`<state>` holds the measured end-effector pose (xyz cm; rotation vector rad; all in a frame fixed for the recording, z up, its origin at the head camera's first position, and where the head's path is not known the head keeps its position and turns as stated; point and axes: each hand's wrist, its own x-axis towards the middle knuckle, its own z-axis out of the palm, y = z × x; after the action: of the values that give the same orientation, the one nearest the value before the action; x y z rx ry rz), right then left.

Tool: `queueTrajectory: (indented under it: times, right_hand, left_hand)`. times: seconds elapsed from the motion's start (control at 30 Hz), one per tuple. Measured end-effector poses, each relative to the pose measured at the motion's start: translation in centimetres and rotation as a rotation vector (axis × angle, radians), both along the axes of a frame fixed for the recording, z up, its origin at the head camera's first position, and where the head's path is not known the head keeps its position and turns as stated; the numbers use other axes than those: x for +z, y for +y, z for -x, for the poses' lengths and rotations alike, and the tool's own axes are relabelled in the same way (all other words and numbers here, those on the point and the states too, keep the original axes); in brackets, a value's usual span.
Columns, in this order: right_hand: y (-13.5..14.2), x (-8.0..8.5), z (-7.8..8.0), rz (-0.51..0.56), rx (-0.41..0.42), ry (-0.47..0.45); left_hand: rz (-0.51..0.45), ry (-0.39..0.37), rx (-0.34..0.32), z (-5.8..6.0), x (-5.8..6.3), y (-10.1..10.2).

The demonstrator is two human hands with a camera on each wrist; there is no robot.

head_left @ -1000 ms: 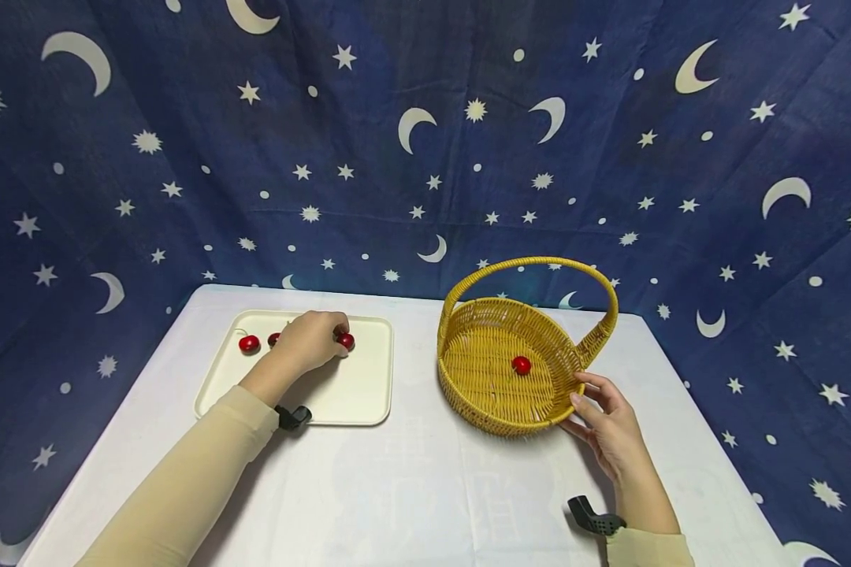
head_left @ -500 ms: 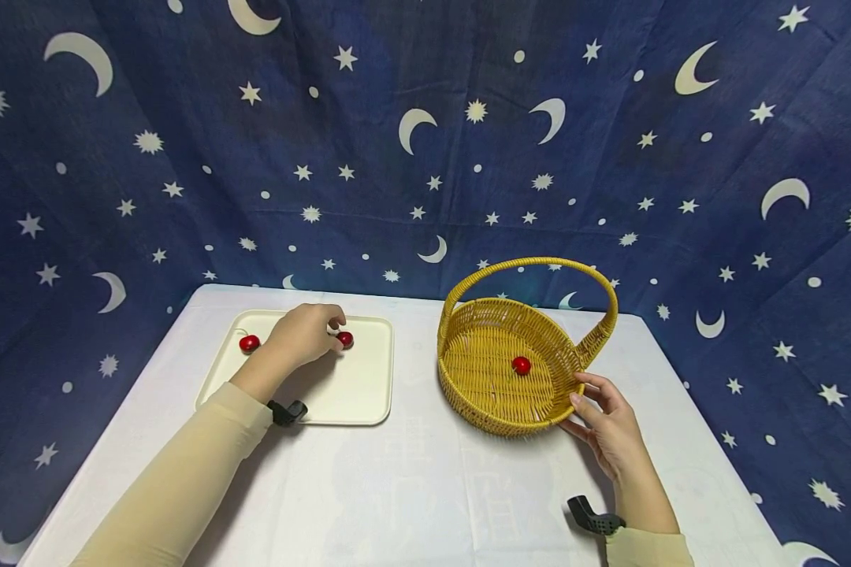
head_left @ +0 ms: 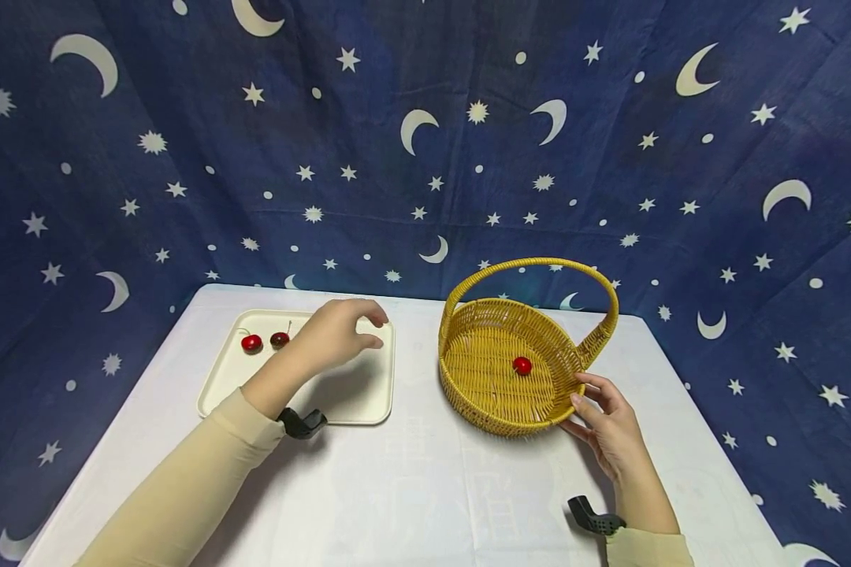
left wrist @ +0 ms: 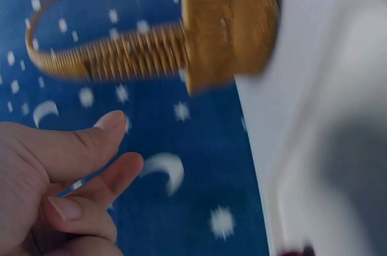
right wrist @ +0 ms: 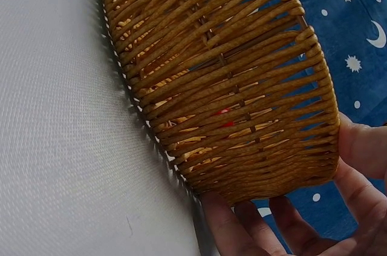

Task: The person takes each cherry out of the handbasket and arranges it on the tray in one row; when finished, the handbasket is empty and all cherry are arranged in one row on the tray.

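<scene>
In the head view, my left hand point(head_left: 336, 335) is above the right part of a cream tray point(head_left: 354, 405). The left wrist view shows its thumb and index finger apart, with nothing seen between them. Two red cherries with stems are on the tray, one bright point(head_left: 251, 343) and one darker point(head_left: 280, 340). Part of a dark red cherry point(left wrist: 295, 253) shows at the bottom of the left wrist view. My right hand point(head_left: 613, 429) grips the right rim of a yellow wicker basket point(head_left: 471, 413), thumb at the rim and fingers below. Inside the basket is another red cherry point(head_left: 522, 365).
A white cloth point(head_left: 418, 488) covers the table. The basket's tall arched handle point(head_left: 539, 261) rises above its rim. A dark blue curtain point(head_left: 369, 142) with moons and stars hangs behind and at both sides. Black wrist mounts point(head_left: 302, 424) sit on both arms.
My left hand has moved right and lifted from the cherry near its fingertips, which the head view no longer shows. The darker cherry has come into view. My right hand and the basket stay still.
</scene>
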<state>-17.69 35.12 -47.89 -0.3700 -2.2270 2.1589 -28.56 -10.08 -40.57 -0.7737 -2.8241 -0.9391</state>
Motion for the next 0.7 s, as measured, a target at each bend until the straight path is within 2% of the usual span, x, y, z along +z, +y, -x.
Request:
queueTrajectory:
  times: [0.17,0.33,0.5,0.7]
  right_hand:
    - [-0.1,0.1,0.0,-0.010,-0.003,-0.009]
    - [-0.1,0.0,0.0,-0.007,-0.005,-0.015]
    - [-0.2,-0.1,0.0,-0.003,-0.007,-0.021]
    - [0.3,0.0,-0.3,-0.009,0.008,0.001]
  left_hand:
    - [-0.057,-0.003,-0.131,-2.2,0.6,4.1]
    - [-0.123,-0.074,-0.249,-3.2,0.6,8.4]
    - [-0.126,-0.141,-0.299,-3.1,-0.1,12.2]
    - [-0.076,-0.208,-0.285,-1.7,-1.2,16.6]
